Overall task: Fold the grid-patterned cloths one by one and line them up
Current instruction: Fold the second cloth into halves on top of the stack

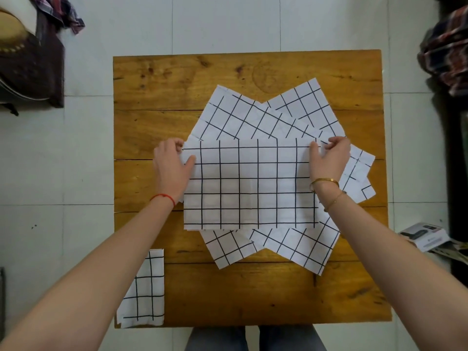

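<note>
Both forearms are stretched fwd over the wooden table [157, 79], palms down. The left hand [171, 168] is set at the far-left corner of the top cloth [249, 184]: thumb laid on the fabric, fingers curled round the edge, so the corner is pinched. A red string [164, 197] is worn on that wrist. The right hand [329, 160] is placed at the far-right corner of the same cloth, thumb on top and fingers tucked past the edge, gripping it likewise; gold bracelets [325, 182] are seen on that wrist.

The top cloth, white w/ black grid, is lying flat & squared to the table edges, approx. at the table's centre. Under it a fanned pile of cloths [243, 115] is spread at angles, w/ corners sticking out on the far side, the right side & the near side. One folded cloth [145, 290] is set apart at the near-left corner of the table, partly hidden by the left forearm.

Around the table, on the tiled floor [228, 21]: plaid fabric [445, 51] at right, a box [425, 235] near the right edge, a dark bag [33, 59] far left.
</note>
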